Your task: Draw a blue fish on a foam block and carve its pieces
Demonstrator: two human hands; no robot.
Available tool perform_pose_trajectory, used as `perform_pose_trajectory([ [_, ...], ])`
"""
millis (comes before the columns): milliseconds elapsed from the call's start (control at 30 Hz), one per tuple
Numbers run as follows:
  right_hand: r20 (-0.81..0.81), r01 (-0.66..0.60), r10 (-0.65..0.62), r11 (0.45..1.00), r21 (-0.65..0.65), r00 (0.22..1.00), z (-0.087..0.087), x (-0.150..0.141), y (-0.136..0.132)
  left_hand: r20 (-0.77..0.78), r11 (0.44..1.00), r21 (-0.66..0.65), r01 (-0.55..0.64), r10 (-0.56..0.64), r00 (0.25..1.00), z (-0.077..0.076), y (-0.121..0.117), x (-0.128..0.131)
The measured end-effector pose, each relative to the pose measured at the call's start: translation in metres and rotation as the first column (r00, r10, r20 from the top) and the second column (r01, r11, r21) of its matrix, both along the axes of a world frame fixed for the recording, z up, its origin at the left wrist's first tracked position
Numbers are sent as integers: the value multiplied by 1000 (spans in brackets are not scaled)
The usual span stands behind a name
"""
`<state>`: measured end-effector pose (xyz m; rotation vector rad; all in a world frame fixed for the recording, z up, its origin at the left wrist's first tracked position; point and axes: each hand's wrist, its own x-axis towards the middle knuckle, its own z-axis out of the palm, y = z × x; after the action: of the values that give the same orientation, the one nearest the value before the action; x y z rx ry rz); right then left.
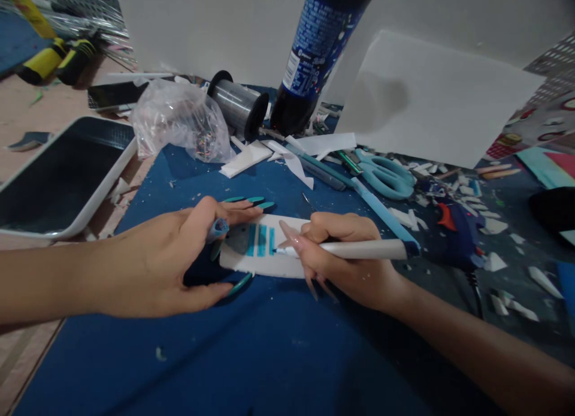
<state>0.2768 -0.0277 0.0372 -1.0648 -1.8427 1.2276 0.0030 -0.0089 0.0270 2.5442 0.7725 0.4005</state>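
A white rounded strip [238, 261], like card or foam board, lies on the blue mat with several short blue stripes drawn across it. My left hand [157, 263] steadies the strip at its left end, thumb at the lower edge and long teal-nailed fingers at the upper edge. Tucked between those fingers is a small blue cylinder that looks like a marker cap [218, 228]. Closed around a white marker [372, 249], my right hand [345, 254] rests over the strip's right part. The marker's tip touches the strip by the rightmost stripe.
Behind the strip are paper scraps [247, 158], blue scissors [389, 175], a wire spool [238, 104], a plastic bag [179, 119] and a dark bottle [309, 56]. A white-rimmed tray [83, 218] sits left. A blue glue gun [462, 236] and foam scraps lie right.
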Motion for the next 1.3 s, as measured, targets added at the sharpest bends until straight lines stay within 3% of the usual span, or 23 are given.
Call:
perform_pose_trajectory([
  [267, -35, -13, 13, 1000, 1, 999, 1, 0, 0, 1, 998, -39, -57, 57, 998, -1, -6, 0],
  [767, -78, -48, 49, 999, 18, 996, 1, -1, 0, 7, 998, 62, 9, -9, 1000, -5, -1, 0],
  [1133, -38, -38, 41, 998, 55, 998, -1, -1, 0, 19, 999, 38, 14, -15, 1000, -3, -2, -1],
  [1200, -49, -22, 24, 999, 48, 999, -1, 0, -1, 24, 999, 52, 11, -12, 1000, -5, -3, -1],
  [1300, -43, 112, -109, 991, 69, 993, -2, 4, -3, 27, 997, 78, -5, 3, 1000, -7, -3, -2],
])
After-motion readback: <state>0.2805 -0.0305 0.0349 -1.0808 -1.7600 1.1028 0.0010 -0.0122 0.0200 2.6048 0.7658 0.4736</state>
